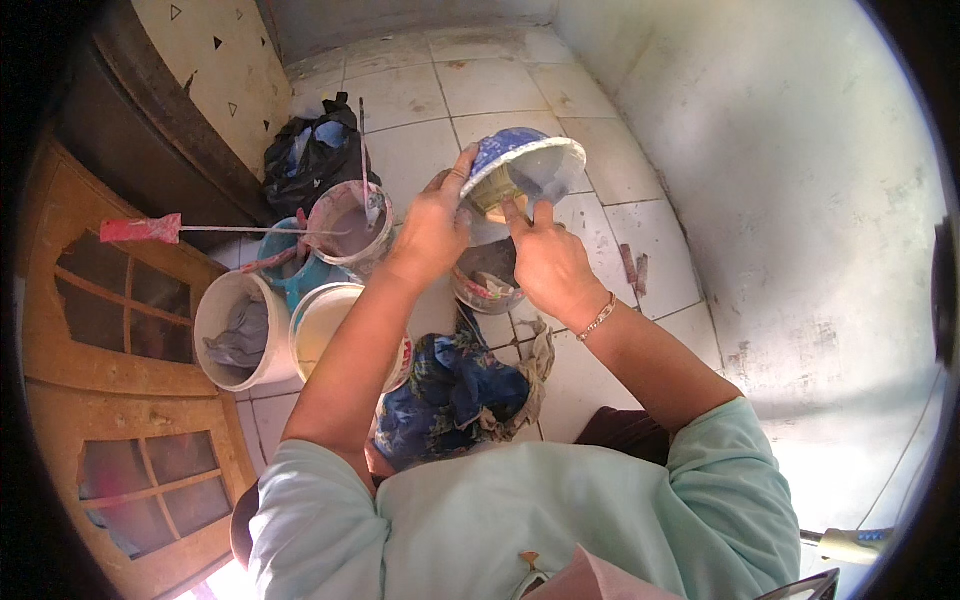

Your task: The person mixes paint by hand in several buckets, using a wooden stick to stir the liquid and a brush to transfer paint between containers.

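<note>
My left hand point(435, 225) grips a plastic bowl point(515, 140), blue outside with a smeared pale rim, tilted so its inside faces right and toward me. Inside it, my right hand point(550, 262) has its fingers on a pale yellow flat tool point(497, 185), which I cannot make out clearly. Directly beneath the bowl stands a dirty tub point(488, 300) holding dark contents and scraps. A pink-stained bucket point(348, 210) with long-handled tools in it is left of my left hand, and the red handle point(140, 230) of one reaches out to the left.
Nearby are a turquoise bucket point(305, 275), two white buckets point(222, 350) point(315, 310), a black bag point(290, 160), patterned blue cloth point(445, 395) and scrap strips point(630, 265) on tiled floor point(490, 85). A wooden door point(95, 390) is left, a wall point(800, 250) right.
</note>
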The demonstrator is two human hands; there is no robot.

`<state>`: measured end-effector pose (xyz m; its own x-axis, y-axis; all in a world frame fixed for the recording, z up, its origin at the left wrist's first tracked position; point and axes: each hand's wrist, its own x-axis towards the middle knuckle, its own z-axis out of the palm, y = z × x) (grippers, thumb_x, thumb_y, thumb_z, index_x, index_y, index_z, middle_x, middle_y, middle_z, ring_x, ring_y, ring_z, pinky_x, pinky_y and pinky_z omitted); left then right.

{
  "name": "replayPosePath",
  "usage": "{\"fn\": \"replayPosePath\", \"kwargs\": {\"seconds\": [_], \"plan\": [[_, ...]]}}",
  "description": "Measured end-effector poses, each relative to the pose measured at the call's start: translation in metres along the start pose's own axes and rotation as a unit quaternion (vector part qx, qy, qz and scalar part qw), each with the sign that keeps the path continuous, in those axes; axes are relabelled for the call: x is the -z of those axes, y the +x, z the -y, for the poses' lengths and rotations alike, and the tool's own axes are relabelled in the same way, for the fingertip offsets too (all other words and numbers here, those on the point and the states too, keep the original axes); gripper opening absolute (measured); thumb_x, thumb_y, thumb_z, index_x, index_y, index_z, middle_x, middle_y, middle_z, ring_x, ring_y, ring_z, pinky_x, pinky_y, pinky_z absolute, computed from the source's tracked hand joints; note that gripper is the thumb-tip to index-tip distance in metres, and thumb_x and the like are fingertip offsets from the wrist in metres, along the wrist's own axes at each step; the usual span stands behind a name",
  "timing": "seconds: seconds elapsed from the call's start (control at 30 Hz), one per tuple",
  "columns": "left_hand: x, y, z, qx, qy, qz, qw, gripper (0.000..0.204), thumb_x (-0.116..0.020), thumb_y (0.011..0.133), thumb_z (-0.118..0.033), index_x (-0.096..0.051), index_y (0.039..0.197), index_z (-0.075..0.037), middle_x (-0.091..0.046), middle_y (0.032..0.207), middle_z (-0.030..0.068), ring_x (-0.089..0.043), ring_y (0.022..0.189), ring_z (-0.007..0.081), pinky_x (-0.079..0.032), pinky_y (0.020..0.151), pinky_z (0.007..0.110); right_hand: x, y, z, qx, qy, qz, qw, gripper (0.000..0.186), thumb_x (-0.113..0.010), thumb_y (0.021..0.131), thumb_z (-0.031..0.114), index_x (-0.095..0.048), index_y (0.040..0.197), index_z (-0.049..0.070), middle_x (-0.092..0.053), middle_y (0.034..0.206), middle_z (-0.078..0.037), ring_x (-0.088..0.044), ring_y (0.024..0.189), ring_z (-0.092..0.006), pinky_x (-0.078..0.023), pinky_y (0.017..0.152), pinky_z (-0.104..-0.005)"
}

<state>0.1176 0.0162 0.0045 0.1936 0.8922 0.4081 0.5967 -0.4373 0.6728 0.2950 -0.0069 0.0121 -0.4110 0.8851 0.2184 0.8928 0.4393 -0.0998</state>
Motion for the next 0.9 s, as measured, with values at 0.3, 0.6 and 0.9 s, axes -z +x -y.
{"fn": "replayPosePath", "kwargs": {"seconds": [0.3, 0.6, 0.9], "plan": [[-0.014, -0.007, 0.003, 0.011, 0.060, 0.037, 0.997, 0.077, -0.050, 0.078, 0.003, -0.027, 0.147, -0.022, -0.041, 0.134, 0.0333, -0.054, 0.109, 0.0486, -0.047, 0.094, 0.046, 0.015, 0.019, -0.023, -0.025, -0.002, 0.073, 0.997, 0.021, -0.053, 0.080, 0.011, -0.070, 0.085, 0.000, -0.067, 0.086, -0.023, -0.067, 0.079, -0.0350, -0.054, 0.071, -0.0430], [-0.015, -0.018, -0.010, 0.029, 0.087, 0.062, 0.994, 0.084, -0.054, 0.076, 0.007, -0.025, 0.148, -0.026, -0.038, 0.139, 0.0293, -0.051, 0.113, 0.0478, -0.047, 0.094, 0.046, 0.014, 0.005, -0.023, 0.075, -0.033, 0.092, 0.992, 0.017, -0.056, 0.078, 0.013, -0.070, 0.082, 0.004, -0.068, 0.080, -0.017, -0.067, 0.078, -0.0329, -0.053, 0.068, -0.0411], [-0.020, -0.015, -0.019, 0.043, 0.137, 0.066, 0.987, 0.080, -0.055, 0.080, 0.001, -0.024, 0.148, -0.028, -0.036, 0.141, 0.0283, -0.056, 0.107, 0.0475, -0.050, 0.089, 0.047, -0.009, 0.005, -0.023, 0.019, -0.020, 0.042, 0.999, 0.019, -0.052, 0.079, 0.011, -0.068, 0.084, 0.002, -0.067, 0.083, -0.018, -0.066, 0.077, -0.0326, -0.053, 0.069, -0.0421]]}}
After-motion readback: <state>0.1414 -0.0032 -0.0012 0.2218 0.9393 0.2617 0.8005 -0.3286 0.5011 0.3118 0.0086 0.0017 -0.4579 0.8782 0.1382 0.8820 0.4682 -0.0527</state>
